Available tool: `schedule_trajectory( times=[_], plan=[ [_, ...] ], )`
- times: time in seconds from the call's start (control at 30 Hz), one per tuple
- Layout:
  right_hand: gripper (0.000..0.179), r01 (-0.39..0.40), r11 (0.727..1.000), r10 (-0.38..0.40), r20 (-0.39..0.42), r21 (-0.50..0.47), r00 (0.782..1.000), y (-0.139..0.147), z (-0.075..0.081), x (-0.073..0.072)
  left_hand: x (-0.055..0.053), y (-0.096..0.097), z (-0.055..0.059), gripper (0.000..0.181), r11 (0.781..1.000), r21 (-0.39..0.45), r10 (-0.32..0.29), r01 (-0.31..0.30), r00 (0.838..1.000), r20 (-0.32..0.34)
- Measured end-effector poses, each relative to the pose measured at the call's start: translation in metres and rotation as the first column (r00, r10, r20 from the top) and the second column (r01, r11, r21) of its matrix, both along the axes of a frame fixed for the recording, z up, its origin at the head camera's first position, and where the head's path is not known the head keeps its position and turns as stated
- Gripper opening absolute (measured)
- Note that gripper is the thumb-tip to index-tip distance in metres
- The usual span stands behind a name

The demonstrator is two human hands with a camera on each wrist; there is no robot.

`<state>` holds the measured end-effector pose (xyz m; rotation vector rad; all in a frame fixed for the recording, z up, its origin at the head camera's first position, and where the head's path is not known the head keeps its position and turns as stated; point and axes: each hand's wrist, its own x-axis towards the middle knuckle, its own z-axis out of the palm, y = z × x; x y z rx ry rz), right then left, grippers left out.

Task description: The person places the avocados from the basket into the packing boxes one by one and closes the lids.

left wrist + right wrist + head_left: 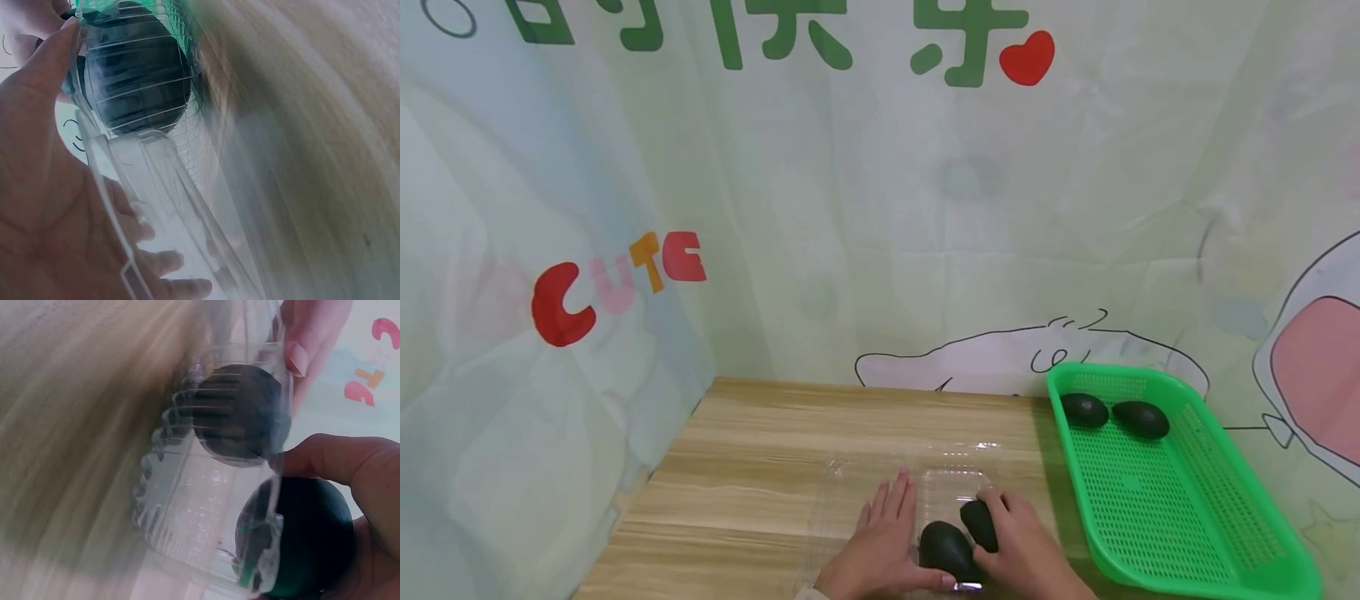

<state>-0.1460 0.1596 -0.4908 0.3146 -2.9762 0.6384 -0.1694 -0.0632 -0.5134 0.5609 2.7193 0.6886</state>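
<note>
The left hand [880, 546] is bare, a pale cuff [810, 593] showing at its seven o'clock. The right hand [1022, 543] is bare too.

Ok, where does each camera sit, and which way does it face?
Head: head-worn, facing forward and down at left hand, right hand, clear container.
Left wrist: worn there, facing left palm and seated fruit; right hand partly visible.
Right wrist: worn there, facing right thumb and held fruit; left thumb above.
Both wrist views share the seated fruit and container.
</note>
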Motion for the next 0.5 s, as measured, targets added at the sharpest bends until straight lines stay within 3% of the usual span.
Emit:
schedule_trajectory(
  times=[0.23,0.5],
  plan=[
    [0.059,-0.006,1.000,0.006,0.034,0.008,0.999,-0.0034,-0.0044,-0.0037,-0.0005,0.0005,-0.0016,0.135,1.000,-0.002,0.009,-0.009,1.000,0.004],
    [0.061,-0.079,0.996,0.080,0.052,-0.029,0.995,-0.0014,-0.0084,-0.0064,0.0002,0.0008,-0.0017,0.136,1.000,-0.005,0.014,-0.014,1.000,-0.005]
  ],
)
